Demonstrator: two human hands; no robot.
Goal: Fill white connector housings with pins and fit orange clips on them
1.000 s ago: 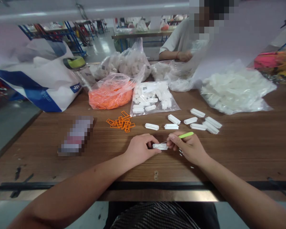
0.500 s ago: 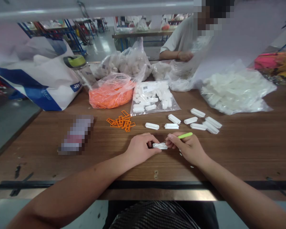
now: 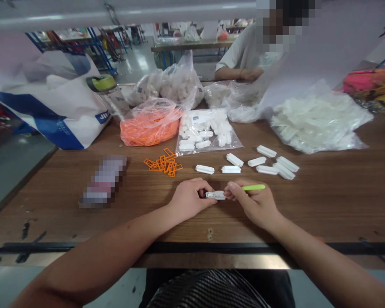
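My left hand [image 3: 190, 198] is closed around the left end of a small white plastic strip [image 3: 216, 195] just above the wooden table [image 3: 333, 201]. My right hand [image 3: 253, 202] pinches a thin tool with a green handle [image 3: 253, 187], its tip at the strip's right end. Several more white strips [image 3: 266, 164] lie loose on the table beyond my hands. A small heap of orange clips [image 3: 164, 164] sits to the left of them.
Behind are a bag of orange clips [image 3: 149, 125], a flat bag of white strips [image 3: 205, 131], and a big bag of white parts [image 3: 314, 119]. A white-and-blue sack [image 3: 51, 102] stands at left. Another person [image 3: 247, 55] sits across the table. A blurred object [image 3: 102, 182] lies left.
The green handle has tipped down to lie nearly level, and my right hand has shifted slightly. The strip stays in my left hand.
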